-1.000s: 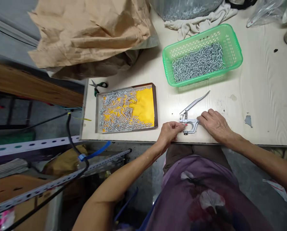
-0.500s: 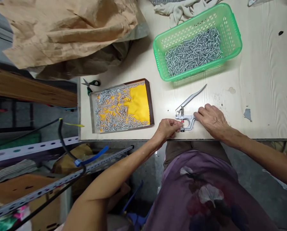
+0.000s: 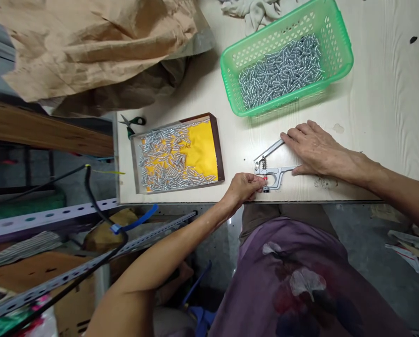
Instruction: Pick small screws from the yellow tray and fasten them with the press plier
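Observation:
A grey metal hand press tool [image 3: 275,172] with a spring and a red part lies near the table's front edge. My right hand [image 3: 316,147] spans its two handles, fingers on the upper lever and thumb on the lower handle. At the tool's jaw, my left hand [image 3: 246,186] is pinched beside the red part; whatever is between its fingertips is too small to make out. Left of it, a shallow box [image 3: 214,145] with a yellow bottom holds many small silvery pieces. Beyond the tool stands a green basket [image 3: 230,96] of small metal pieces.
Black-handled scissors [image 3: 136,120] lie by the table's left edge. Crumpled brown paper [image 3: 100,47] covers the back left, and a pale cloth [image 3: 258,14] lies behind the basket. A perforated metal rail [image 3: 153,234] runs below the table at left.
My right hand has moved from the lower handle outward and up, and now spans both handles. The upper lever sits lower than before. My left hand stays at the jaw.

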`<state>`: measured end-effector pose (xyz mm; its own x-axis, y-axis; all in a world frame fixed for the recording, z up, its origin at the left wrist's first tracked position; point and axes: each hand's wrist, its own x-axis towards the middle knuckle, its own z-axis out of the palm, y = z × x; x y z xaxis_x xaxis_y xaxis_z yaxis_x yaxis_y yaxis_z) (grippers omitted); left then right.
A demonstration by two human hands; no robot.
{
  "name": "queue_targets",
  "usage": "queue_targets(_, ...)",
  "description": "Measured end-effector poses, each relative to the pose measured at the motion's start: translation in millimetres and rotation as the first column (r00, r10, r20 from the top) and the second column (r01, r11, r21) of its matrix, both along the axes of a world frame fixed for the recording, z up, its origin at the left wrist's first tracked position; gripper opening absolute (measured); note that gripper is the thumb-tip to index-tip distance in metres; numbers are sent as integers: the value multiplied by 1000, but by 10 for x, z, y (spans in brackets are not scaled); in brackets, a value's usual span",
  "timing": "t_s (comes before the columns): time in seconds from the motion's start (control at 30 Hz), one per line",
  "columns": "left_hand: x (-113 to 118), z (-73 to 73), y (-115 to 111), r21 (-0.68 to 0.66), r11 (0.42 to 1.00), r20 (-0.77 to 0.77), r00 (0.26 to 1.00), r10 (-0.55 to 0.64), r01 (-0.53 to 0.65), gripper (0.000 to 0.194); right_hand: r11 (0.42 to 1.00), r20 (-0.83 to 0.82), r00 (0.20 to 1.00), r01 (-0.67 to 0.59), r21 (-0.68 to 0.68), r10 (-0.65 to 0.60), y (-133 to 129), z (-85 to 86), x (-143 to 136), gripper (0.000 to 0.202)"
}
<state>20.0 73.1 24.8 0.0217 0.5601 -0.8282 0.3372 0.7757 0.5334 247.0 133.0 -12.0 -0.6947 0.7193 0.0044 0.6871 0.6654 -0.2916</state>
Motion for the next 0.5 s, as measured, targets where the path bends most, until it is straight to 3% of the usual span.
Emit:
queue_targets(0.17,-56,-12,-67,36,997,-70,996,-63,65,22,999,90,996,-15,35,12,-46,80,-33,72)
queue_targets(0.23,-74,-10,-112,181,974,-174,979,-107,138,24,999,102,995,-20,43,15,-66,112,-31,65)
queue_targets(0.27,-69,-8,-127,300,932,-248,960,-129,202,23,999,95,995,-20,43,16,-78,125,-32,62)
queue_targets(0.3,-53,-9,-132,426,857,-329,932,-150,289,20,999,85,996,-18,40,15,-94,138,-36,58)
queue_targets(0.37,19,-25,-104,602,629,-482,852,-205,493,18,999,72,997,-7,32,4,-132,169,-54,50)
queue_targets(0.43,126,-63,-30,632,401,-602,746,-286,664,33,1000,96,995,12,26,-14,-175,215,-81,43)
queue_targets(0.5,232,-113,61,584,245,-682,632,-368,774,47,999,151,988,37,16,-39,-210,272,-106,37)
